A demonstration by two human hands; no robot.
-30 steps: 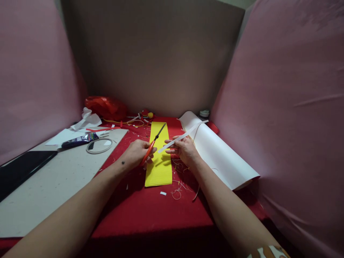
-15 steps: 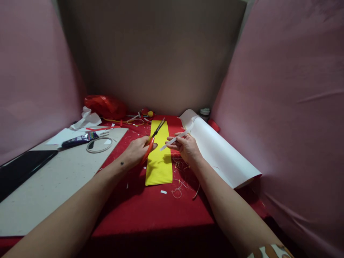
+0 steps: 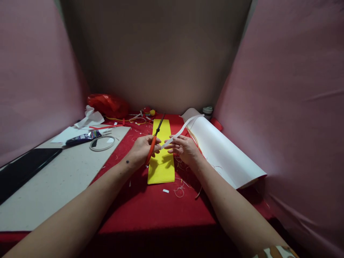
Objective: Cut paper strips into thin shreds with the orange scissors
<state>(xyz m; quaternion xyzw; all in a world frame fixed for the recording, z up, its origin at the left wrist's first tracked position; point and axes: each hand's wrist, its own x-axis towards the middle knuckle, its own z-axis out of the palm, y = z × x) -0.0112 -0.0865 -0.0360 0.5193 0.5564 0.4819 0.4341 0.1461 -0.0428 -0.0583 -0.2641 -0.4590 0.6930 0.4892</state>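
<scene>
My left hand (image 3: 142, 149) is closed round the orange handles of the scissors (image 3: 152, 147), whose dark blades point up and away with almost no gap between them. The near end of a narrow white strip (image 3: 185, 125) reaches the fingertips of that hand. My right hand (image 3: 185, 148) has the strip between its fingers, and the far part curves up to the right over the white roll. Beneath both hands lies a yellow corrugated sheet (image 3: 161, 173) on the red cloth, its near end showing ridges.
On the left are a grey board (image 3: 64, 190), a black flat object (image 3: 24, 172), a dark tube (image 3: 83, 138) and a pale ring (image 3: 92, 147). A large white roll (image 3: 228, 154) lies right. A red bag (image 3: 107, 104) sits behind, with threads and scraps scattered about.
My hands have come closer together, and the strip's near end now meets my left fingertips. The scissor blades have closed and point more upright. More of the strip shows beyond my right hand.
</scene>
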